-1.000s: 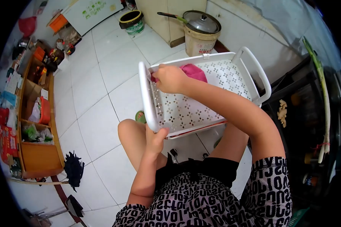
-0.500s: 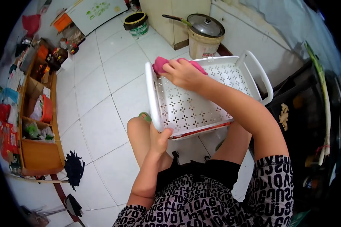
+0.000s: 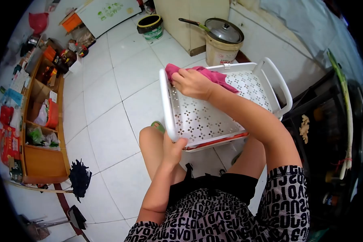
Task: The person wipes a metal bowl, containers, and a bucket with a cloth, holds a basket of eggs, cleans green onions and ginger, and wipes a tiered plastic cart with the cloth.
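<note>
Our white perforated tray (image 3: 213, 117) ran lengthwise away from us; our left hand (image 3: 171, 149) gripped its near corner, our right hand (image 3: 191, 82) clutched a pink cloth (image 3: 215, 75).

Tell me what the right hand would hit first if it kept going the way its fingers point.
The right hand points toward the white tray's far-left corner. Its fingers already press the pink cloth there, so the rim comes first, then probably floor tile; depth is unclear.

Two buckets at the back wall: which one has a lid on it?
The beige bucket beside the cabinet: a lidded pan sits on top of it. The smaller bucket to its left, dark with a yellow rim, is open.
</note>
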Available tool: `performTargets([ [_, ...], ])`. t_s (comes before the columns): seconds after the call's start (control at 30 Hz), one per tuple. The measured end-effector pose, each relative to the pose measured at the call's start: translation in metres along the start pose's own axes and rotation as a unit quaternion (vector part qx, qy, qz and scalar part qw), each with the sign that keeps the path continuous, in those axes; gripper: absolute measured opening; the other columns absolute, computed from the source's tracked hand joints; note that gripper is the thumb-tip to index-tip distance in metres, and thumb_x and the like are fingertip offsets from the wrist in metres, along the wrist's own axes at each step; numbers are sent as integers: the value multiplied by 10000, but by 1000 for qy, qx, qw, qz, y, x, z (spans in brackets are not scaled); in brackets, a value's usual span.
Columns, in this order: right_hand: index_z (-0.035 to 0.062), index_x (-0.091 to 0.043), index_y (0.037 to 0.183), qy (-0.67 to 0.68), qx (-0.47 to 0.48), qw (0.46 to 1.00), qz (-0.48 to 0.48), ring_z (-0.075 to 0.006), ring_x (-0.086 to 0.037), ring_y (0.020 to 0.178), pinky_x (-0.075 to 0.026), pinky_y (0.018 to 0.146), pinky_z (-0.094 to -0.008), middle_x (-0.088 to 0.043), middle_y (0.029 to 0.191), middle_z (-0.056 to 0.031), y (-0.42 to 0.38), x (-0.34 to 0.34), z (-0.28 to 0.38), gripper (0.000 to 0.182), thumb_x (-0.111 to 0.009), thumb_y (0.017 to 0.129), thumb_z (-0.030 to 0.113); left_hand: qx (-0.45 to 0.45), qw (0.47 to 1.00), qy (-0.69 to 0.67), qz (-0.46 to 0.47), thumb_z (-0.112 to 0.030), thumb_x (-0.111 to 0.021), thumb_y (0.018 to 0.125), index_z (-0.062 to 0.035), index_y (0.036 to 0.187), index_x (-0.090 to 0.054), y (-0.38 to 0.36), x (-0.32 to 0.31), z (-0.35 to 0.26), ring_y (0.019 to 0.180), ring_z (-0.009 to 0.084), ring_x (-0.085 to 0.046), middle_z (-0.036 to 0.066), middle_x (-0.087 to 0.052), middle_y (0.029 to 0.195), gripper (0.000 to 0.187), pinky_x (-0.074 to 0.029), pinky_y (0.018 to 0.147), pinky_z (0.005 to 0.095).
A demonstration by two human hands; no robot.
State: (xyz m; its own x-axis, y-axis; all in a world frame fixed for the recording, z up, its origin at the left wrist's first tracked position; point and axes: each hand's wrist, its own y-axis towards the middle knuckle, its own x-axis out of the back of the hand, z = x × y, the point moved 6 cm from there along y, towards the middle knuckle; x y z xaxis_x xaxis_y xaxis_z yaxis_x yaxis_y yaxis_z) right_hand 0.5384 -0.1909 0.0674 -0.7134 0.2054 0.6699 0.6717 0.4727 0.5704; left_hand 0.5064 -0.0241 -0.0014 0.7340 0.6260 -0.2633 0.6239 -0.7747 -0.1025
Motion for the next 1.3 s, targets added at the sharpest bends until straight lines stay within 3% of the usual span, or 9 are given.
performTargets([
  [0.27, 77, -615, 757, -63, -86, 987, 120, -194, -562, 784, -507, 511, -264, -511, 868, -54, -50, 12, -29, 78, -621, 715, 142, -3, 1000, -11, 9, -107, -534, 687, 72, 1370, -324, 8, 0, -3, 1074, 194, -532, 128, -527, 1199, 736, -441, 932, 322],
  [0.63, 80, -646, 742, -38, -115, 989, 84, -215, -577, 731, -524, 578, -293, -527, 818, -59, -20, 4, -8, 70, -618, 708, 135, -2, 1000, 3, 17, -122, -552, 676, 67, 1392, -299, 8, 0, 1, 1113, 195, -513, 132, -515, 1227, 783, -425, 957, 324],
  [0.8, 67, -681, 809, 0, -282, 932, 229, -310, -660, 796, -551, 625, -389, -611, 919, -139, -82, 28, -45, 99, -614, 778, 132, -7, 1000, 1, 13, -108, -547, 685, 61, 1407, -287, 6, -3, 2, 1130, 200, -510, 134, -511, 1243, 786, -416, 979, 328],
  [1.0, 27, -689, 791, 207, -496, 829, 155, -372, -645, 753, -509, 680, -468, -652, 774, -209, -84, 30, -42, 129, -590, 798, 111, 13, 1000, 16, -20, -106, -543, 702, 60, 1382, -342, 1, -4, 3, 1112, 202, -515, 128, -527, 1215, 728, -422, 957, 321],
  [1.03, 42, -701, 823, 245, -507, 794, 228, -372, -645, 735, -506, 673, -465, -662, 790, -197, -74, 19, -25, 136, -593, 796, 120, 9, 1000, 22, -16, -118, -552, 703, 63, 1346, -387, 3, -4, 0, 1090, 201, -526, 124, -540, 1191, 688, -431, 932, 318],
  [1.1, 72, -711, 828, 361, -404, 825, 159, -359, -643, 721, -507, 682, -445, -665, 783, -182, -38, 30, 17, 122, -623, 783, 143, 1, 999, 29, -14, -130, -560, 705, 66, 1310, -431, 5, -5, -2, 1069, 201, -536, 120, -552, 1167, 649, -441, 907, 315],
  [1.2, 103, -737, 936, 501, -326, 730, 331, -311, -651, 703, -505, 665, -410, -686, 800, -150, -25, 54, 45, 189, -658, 777, 168, -57, 998, 34, -20, -176, -600, 732, 65, 1250, -483, 1, -2, -6, 1012, 201, -556, 111, -568, 1131, 583, -453, 863, 316],
  [1.23, 111, -742, 953, 557, -299, 655, 414, -290, -657, 722, -506, 677, -393, -693, 812, -139, -31, 66, 50, 201, -660, 779, 166, -53, 998, 22, -5, -307, -650, 734, 63, 1245, -484, 1, 1, 0, 991, 188, -558, 106, -564, 1116, 652, -463, 820, 305],
  [1.3, 131, -750, 958, 556, -239, 672, 427, -251, -661, 768, -504, 708, -357, -700, 824, -117, -53, 85, 45, 195, -661, 787, 154, -47, 998, -1, 29, -570, -751, 739, 58, 1237, -486, 4, 5, 13, 950, 160, -560, 95, -556, 1087, 844, -482, 734, 283],
])
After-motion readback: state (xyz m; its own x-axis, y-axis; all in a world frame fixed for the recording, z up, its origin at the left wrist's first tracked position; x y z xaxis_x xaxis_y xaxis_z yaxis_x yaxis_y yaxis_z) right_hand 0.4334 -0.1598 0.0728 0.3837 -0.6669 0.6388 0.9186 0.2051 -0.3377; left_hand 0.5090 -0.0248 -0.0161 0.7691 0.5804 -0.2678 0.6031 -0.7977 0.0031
